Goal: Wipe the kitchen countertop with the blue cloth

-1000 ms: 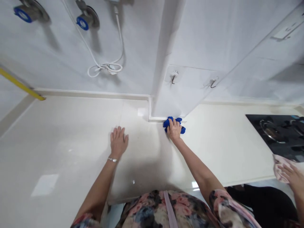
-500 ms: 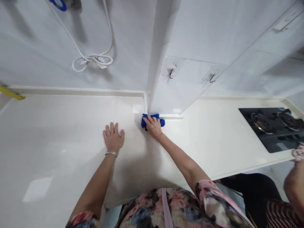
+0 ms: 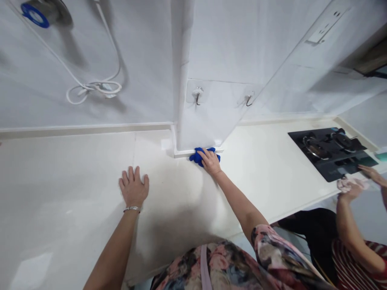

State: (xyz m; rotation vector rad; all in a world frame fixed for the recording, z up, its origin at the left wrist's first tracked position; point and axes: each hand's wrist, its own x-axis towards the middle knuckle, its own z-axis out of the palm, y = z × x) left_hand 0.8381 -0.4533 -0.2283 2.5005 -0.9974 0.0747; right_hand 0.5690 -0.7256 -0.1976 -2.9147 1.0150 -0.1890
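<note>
My right hand (image 3: 211, 162) grips a crumpled blue cloth (image 3: 197, 158), pressed on the countertop against the low ledge at the foot of the wall column (image 3: 208, 121). Part of the cloth is hidden under my fingers. To the left, my left hand (image 3: 134, 188) lies flat on the cream countertop (image 3: 75, 173), fingers spread and nothing in it. A silver bracelet (image 3: 132, 208) circles that wrist.
Two hooks, one nearer (image 3: 198, 96), hang on the column. A tied white cord (image 3: 93, 87) dangles on the left wall. Right of me is a black gas hob (image 3: 329, 151); beside it another person's hand holds a pale cloth (image 3: 347, 184) at the counter edge.
My right hand has slid the blue cloth rightward along the column's ledge from its left corner. The view has turned right. The other person's hands now show more fully.
</note>
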